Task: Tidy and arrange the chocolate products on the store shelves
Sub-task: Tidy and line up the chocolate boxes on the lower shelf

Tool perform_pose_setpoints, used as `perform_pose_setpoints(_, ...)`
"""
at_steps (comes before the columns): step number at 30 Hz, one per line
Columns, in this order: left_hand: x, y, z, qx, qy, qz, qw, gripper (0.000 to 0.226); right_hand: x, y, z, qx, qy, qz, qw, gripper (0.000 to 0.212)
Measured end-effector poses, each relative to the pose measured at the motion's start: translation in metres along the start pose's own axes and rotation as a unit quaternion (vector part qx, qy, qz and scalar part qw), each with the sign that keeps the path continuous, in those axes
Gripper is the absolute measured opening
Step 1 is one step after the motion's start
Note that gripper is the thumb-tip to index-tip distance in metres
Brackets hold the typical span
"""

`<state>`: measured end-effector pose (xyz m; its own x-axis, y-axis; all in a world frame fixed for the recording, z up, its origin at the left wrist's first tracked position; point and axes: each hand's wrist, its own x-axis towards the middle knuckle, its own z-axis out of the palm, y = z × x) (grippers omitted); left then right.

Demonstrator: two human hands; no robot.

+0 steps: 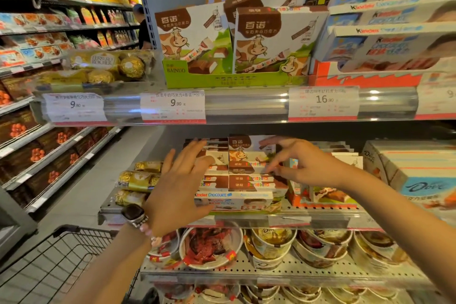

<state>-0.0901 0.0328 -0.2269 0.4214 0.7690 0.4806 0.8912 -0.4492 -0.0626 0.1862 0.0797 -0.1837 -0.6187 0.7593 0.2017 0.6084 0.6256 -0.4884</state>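
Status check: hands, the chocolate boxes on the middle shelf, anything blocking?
Left hand open, fingers spread at the stacked brown-and-white chocolate boxes. Right hand fingertips pinching at the stack's right edge. Kinder box lies flat in front of the stack.

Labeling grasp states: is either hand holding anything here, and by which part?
Left hand holds nothing, fingers spread open beside the stacked cow-print chocolate boxes. Right hand has fingertips on the stack's right edge; whether it pinches a box cannot be told.
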Motion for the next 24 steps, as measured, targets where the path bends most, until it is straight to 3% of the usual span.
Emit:
perform_pose_setpoints(4,0.008,0.008,0.005,-0.033,0.012,0.023,0.999,0.070,0.006,-0.001,0.000,-0.126,-0.017,-0.007,0.992,0.019)
perform_pose_setpoints(8,0.011,0.011,0.007,-0.058,-0.002,0.016,0.998,0.057,0.019,-0.006,0.001,-0.176,-0.045,-0.018,0.983,0.020)
perform_pose_setpoints(15,0.012,0.013,0.002,-0.105,-0.038,-0.025,0.993,0.055,0.036,-0.008,0.003,-0.194,-0.114,-0.041,0.974,0.022)
perform_pose_setpoints(24,0.011,0.011,0.001,-0.125,-0.054,-0.028,0.990,0.044,0.050,-0.002,0.001,-0.184,-0.145,-0.039,0.971,0.024)
